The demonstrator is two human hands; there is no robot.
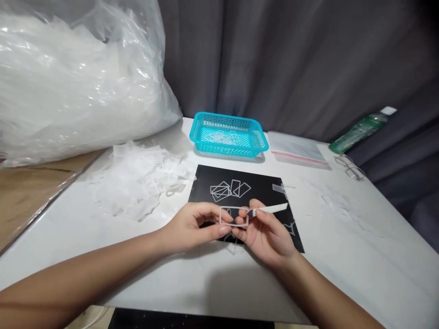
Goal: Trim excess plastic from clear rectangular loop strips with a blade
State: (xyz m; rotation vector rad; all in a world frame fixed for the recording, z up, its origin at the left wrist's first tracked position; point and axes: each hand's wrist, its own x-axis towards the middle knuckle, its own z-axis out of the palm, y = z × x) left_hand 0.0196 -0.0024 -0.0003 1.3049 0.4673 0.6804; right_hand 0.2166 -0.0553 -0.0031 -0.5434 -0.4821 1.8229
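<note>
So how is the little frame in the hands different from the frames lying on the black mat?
The held frame is lifted off the table, pinched between the left hand and right hand; the loose frames lie flat on the black mat. The held frame is alone; the loose frames overlap in a small cluster. Both are thin, pale rectangular outlines.

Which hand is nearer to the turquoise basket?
Left, narrowly. The left hand sits below the turquoise basket, slightly to its left; the right hand lies lower and further right.
</note>
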